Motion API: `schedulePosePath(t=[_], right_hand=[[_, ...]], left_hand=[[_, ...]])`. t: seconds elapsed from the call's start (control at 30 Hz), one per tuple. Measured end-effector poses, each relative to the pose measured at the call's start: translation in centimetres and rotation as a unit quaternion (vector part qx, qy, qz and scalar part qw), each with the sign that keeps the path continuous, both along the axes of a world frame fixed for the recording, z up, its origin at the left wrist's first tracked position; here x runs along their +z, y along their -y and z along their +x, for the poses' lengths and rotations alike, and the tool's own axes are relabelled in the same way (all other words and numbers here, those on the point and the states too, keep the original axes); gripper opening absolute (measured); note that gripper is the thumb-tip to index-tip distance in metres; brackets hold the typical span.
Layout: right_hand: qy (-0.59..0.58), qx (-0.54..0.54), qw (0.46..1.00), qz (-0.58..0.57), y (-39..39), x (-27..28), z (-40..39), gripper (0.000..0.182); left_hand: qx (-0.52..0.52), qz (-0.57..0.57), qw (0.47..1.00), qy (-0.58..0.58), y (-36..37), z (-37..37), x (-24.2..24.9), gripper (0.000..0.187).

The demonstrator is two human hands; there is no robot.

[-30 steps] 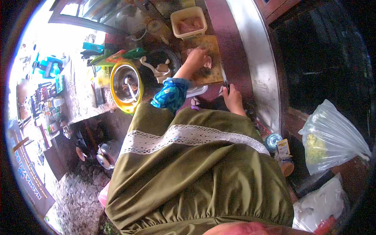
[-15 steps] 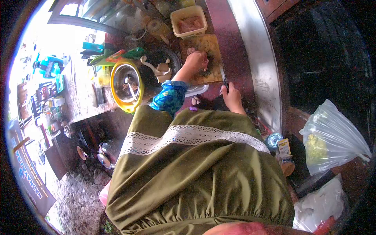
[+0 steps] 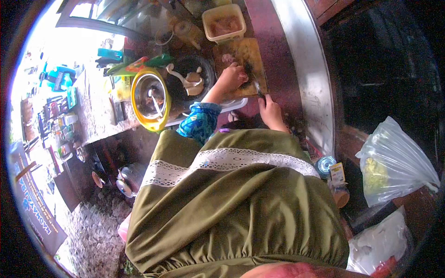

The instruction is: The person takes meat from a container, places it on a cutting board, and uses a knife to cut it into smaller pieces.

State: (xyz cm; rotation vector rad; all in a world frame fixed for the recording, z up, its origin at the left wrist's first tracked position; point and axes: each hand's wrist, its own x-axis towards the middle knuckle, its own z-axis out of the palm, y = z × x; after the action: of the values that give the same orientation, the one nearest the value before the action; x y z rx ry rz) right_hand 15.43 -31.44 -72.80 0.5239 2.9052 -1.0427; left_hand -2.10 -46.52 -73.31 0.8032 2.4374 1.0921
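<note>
A worn wooden cutting board (image 3: 257, 55) lies in front of me. On it rests my left hand (image 3: 232, 76), its fingers curled over a piece of raw meat (image 3: 243, 78). A smaller bit of meat (image 3: 227, 58) lies just beyond that hand. My right hand (image 3: 271, 112) is closed around the dark handle of a knife (image 3: 257, 88). The blade points over the near right part of the board, a little apart from my left fingers. Behind the board stands a cream plastic tub (image 3: 204, 21) with raw meat (image 3: 225, 26) inside.
Left of the board is a dark round dish (image 3: 207, 69) with a pale pestle-like object (image 3: 187, 83) in it. A yellow-rimmed bowl (image 3: 135, 113) holding a spoon stands further left. Plastic bags (image 3: 394, 162) sit at the right. A white tray edge (image 3: 232, 106) shows below the board.
The knife has swung left, its blade now over the board instead of at its right edge. My right hand moved slightly left; the small bit of meat now shows apart from my left hand.
</note>
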Motion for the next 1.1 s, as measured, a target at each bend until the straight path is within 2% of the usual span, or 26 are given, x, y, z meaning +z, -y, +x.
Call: schedulePosePath(t=[0.03,0.1,0.17,0.27,0.33,0.47,0.53,0.67,0.73,0.8,0.87,0.93,1.0,1.1], right_hand=[[0.001,0.0,1.0,0.0,0.1,-0.1,-0.1,0.035],[0.073,-0.01,0.996,-0.051,0.2,-0.2,-0.5,0.036],[0.076,-0.007,0.996,-0.049,0.2,-0.6,-0.9,0.037],[0.076,-0.01,0.996,-0.048,0.2,-1.1,-0.8,0.038],[0.074,-0.015,0.996,-0.049,0.2,-1.2,-0.7,0.039],[0.053,-0.021,0.997,-0.061,0.2,-2.1,-0.1,0.042],[0.046,-0.025,0.997,-0.056,0.4,-2.1,0.1,0.043],[0.04,-0.028,0.997,-0.058,0.5,-2.0,0.1,0.044],[0.038,-0.031,0.997,-0.053,0.6,-2.2,0.2,0.044],[0.025,-0.034,0.998,-0.053,0.8,-2.2,0.3,0.041],[0.001,-0.026,0.999,-0.024,0.9,-2.2,0.3,0.036],[-0.022,-0.017,1.0,0.006,1.0,-2.2,0.4,0.032],[0.031,-0.011,0.996,-0.088,1.4,-1.9,0.3,0.034],[0.0,-0.025,0.996,-0.091,2.0,-1.8,0.4,0.032]], left_hand=[[-0.013,-0.004,0.999,-0.048,-0.1,0.2,0.9,0.029],[0.0,-0.015,0.999,-0.05,0.0,0.8,1.7,0.027],[0.011,-0.026,0.998,-0.053,0.0,1.1,2.5,0.025],[0.009,-0.018,1.0,0.0,0.2,1.4,3.5,0.022],[0.015,0.031,0.997,-0.068,0.3,1.5,3.6,0.019],[-0.006,0.056,0.994,-0.089,1.0,0.7,3.4,0.017],[-0.01,0.076,0.987,-0.144,1.2,0.8,3.5,0.016],[-0.063,0.029,0.993,-0.092,1.8,3.2,2.6,0.016],[-0.073,0.079,0.988,-0.108,2.2,4.4,1.8,0.033],[-0.077,0.094,0.985,-0.123,2.1,4.9,2.9,0.029],[0.026,0.106,0.993,0.036,2.0,4.9,3.8,0.024],[0.034,0.075,0.997,0.011,1.7,3.9,3.8,0.022],[0.043,0.045,0.998,-0.016,1.4,2.9,3.3,0.02],[0.009,0.0,1.0,-0.029,1.1,2.2,3.2,0.02]])
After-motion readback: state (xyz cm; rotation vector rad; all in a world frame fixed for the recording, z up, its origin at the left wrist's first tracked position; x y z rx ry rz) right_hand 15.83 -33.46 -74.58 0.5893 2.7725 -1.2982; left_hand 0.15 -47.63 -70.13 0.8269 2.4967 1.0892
